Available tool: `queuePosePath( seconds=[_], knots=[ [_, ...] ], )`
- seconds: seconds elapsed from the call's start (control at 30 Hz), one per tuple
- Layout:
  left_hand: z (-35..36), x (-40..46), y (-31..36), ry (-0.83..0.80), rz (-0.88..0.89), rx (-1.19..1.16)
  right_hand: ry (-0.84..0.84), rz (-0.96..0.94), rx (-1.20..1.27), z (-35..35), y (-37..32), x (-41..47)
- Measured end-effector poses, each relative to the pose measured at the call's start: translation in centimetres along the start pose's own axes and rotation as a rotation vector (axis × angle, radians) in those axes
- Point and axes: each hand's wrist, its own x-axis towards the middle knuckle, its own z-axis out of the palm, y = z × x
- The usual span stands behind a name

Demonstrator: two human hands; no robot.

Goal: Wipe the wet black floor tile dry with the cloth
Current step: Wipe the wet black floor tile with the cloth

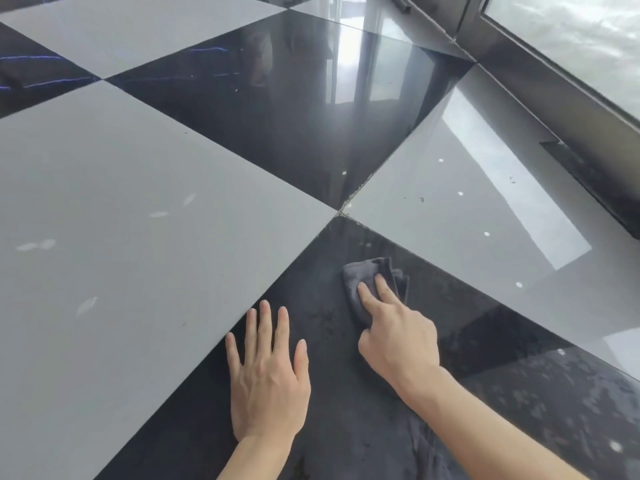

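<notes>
The black floor tile (pixel 349 386) fills the lower middle of the head view, with dull smears and droplets on its surface. A small dark grey cloth (pixel 367 273) lies crumpled near the tile's far corner. My right hand (pixel 394 334) presses on the cloth with two straight fingers, while the other fingers are curled at the cloth's near edge. My left hand (pixel 268 372) lies flat on the same tile, fingers spread, close to the seam with the grey tile on the left.
Grey tiles (pixel 138 220) and another black tile (pixel 294 109) alternate across the floor. Grit sits in the joint (pixel 346 204) where four tiles meet. A dark window frame and sill (pixel 561 109) run along the right side. White specks dot the right grey tile.
</notes>
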Motion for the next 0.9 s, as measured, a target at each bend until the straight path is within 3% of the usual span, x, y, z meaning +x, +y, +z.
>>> queuePosePath(
  seconds=[0.23, 0.73, 0.9],
  knots=[
    [0.1, 0.0, -0.1, 0.016, 0.008, -0.013, -0.018, -0.06, -0.07, 0.3, 0.0, -0.5],
    [0.3, 0.1, -0.2, -0.036, -0.001, 0.028, 0.022, -0.092, -0.126, -1.9, -4.9, 10.1],
    [0.3, 0.2, 0.0, -0.036, -0.003, 0.016, 0.001, -0.107, -0.154, -1.2, -4.5, 7.3]
  ],
)
